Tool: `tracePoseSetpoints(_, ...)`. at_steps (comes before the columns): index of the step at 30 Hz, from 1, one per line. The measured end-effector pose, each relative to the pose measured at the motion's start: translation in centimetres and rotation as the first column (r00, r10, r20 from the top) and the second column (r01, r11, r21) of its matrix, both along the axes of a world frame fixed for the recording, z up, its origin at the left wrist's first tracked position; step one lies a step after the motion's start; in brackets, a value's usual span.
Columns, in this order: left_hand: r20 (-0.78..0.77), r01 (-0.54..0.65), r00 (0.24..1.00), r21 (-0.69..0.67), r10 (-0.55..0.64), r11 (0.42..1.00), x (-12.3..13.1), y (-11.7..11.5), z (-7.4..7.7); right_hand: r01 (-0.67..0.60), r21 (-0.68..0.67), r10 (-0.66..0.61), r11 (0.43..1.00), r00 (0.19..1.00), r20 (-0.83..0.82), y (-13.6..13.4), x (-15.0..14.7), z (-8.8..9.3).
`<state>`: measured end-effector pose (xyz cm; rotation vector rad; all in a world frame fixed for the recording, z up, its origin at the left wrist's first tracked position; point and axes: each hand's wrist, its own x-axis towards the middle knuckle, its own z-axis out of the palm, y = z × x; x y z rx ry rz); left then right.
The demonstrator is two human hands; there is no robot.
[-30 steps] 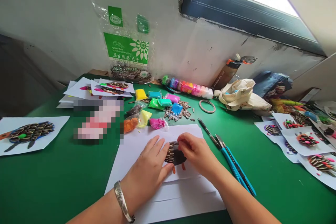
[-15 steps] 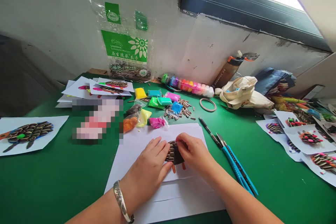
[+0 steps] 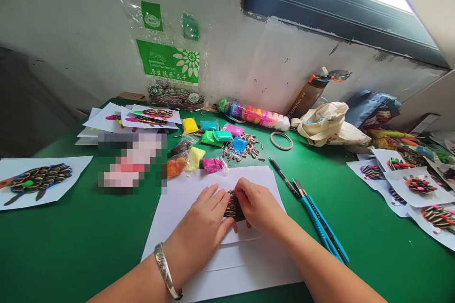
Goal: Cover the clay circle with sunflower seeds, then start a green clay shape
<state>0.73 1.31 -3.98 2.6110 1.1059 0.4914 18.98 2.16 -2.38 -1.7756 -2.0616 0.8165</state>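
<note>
White paper lies in front of me with a dark clay shape on it. Rows of striped sunflower seeds cover the shape's left part, and a small orange-brown clay piece sticks out below. My left hand rests flat on the paper with fingers stretched out, their tips against the seeds' left side. Over the shape's right part, my right hand is closed in a pinch, thumb and index finger together at the seeds' edge. Whatever is between those fingertips is hidden.
Beyond the paper lie packets of coloured clay and loose sunflower seeds. A pen and blue-handled cutters sit to the right. Finished seed pictures lie on both sides, one sheet at left. A tape ring lies farther back.
My right hand has shifted slightly left and down over the dark shape, covering more of its right part and the right-hand orange-brown piece. My left hand stays in place.
</note>
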Motion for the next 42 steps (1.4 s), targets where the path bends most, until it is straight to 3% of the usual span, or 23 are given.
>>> tracePoseSetpoints(3, 0.018, -0.008, 1.0, 0.009, 0.008, 1.0, 0.0, 0.1, 0.0, 0.011, -0.038, -0.012, 0.999, 1.0, -0.013, 0.0, 0.5, 0.2)
tracePoseSetpoints(7, 0.029, -0.013, 0.999, 0.009, 0.013, 1.0, 0.1, 0.1, 0.1, 0.04, 0.134, -0.058, 0.99, 0.989, 0.138, -0.2, 1.1, 0.4)
tracePoseSetpoints(14, -0.004, -0.012, 1.0, -0.002, 0.012, 1.0, 0.1, 0.1, 0.3, -0.064, 0.178, 0.008, 0.982, 0.954, 0.301, -0.5, 0.9, -0.8)
tracePoseSetpoints(21, 0.035, -0.021, 0.999, 0.009, 0.02, 1.0, 0.2, 0.1, 0.2, -0.178, 0.187, 0.056, 0.966, 0.852, 0.521, -0.4, 0.2, -0.7)
tracePoseSetpoints(31, 0.037, -0.015, 0.999, 0.02, 0.014, 1.0, 0.1, 0.1, 0.0, -0.237, 0.192, 0.099, 0.952, 0.836, 0.54, -0.6, -0.1, -0.9)
tracePoseSetpoints(35, 0.042, -0.019, 0.999, 0.017, 0.018, 1.0, 0.1, 0.1, 0.0, -0.172, 0.21, 0.07, 0.963, 0.905, 0.419, -0.2, 0.8, -0.6)
tracePoseSetpoints(37, 0.046, -0.022, 0.999, 0.015, 0.021, 1.0, 0.1, 0.1, 0.0, -0.087, 0.268, -0.005, 0.959, 0.946, 0.325, 0.5, 2.1, -0.5)
tracePoseSetpoints(40, 0.027, -0.018, 0.999, 0.005, 0.018, 1.0, 0.1, 0.1, 0.0, 0.079, 0.447, -0.214, 0.891, 0.941, 0.26, 2.2, 4.5, -1.0)
tracePoseSetpoints(42, 0.015, -0.017, 1.0, 0.001, 0.017, 1.0, 0.1, 0.1, 0.1, 0.072, 0.495, -0.251, 0.866, 0.919, 0.305, 3.5, 5.8, -1.5)
